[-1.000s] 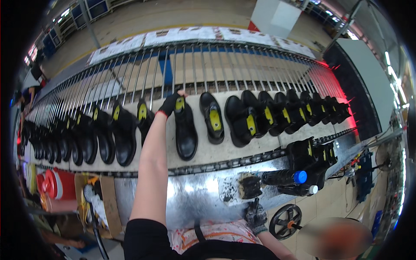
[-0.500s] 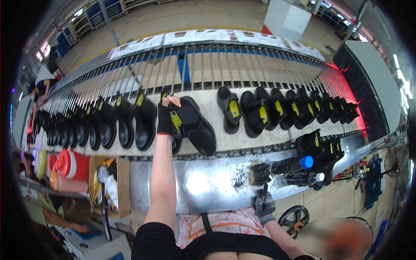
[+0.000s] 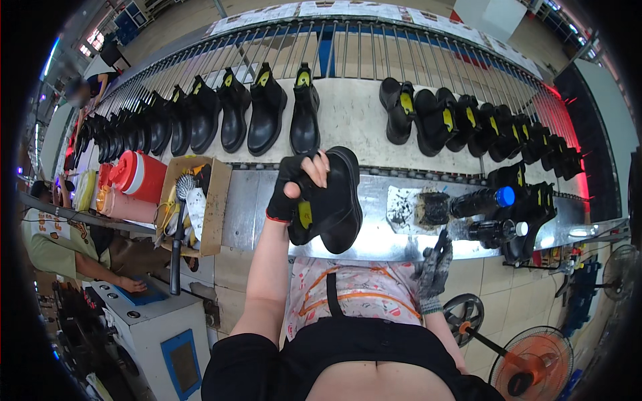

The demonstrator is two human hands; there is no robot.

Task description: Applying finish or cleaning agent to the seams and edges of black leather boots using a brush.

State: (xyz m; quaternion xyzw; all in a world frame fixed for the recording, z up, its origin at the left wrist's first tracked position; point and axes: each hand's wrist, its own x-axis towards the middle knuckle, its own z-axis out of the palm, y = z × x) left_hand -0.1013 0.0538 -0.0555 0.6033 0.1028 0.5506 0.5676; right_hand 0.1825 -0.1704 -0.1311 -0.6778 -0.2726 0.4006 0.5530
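My left hand point(image 3: 297, 184), in a black fingerless glove, grips a black ankle boot point(image 3: 334, 200) above the near edge of the metal table. The boot is tilted, its toe toward me and its sole facing right; a yellow-green patch shows at its shaft. My right hand point(image 3: 433, 271), in a grey glove stained black, is off the table's front edge with its fingers apart. Just beyond it lies a black-smeared pad point(image 3: 433, 208) on a stained sheet point(image 3: 401, 207). A black boot point(image 3: 305, 113) stands on the white conveyor beyond my left hand.
Boots line the conveyor point(image 3: 348, 134) on both sides. Two dark bottles, one blue-capped point(image 3: 505, 196) and one white-capped point(image 3: 520, 228), lie at right near more boots point(image 3: 528, 234). Left are a cardboard box point(image 3: 217, 207), a brush point(image 3: 180, 220), a red jug point(image 3: 137, 177) and another person's hand point(image 3: 132, 284).
My left hand has brought the boot from the conveyor toward me and turned it more upright, sole to the right. The view has shifted. My right hand remains near the stained pad.
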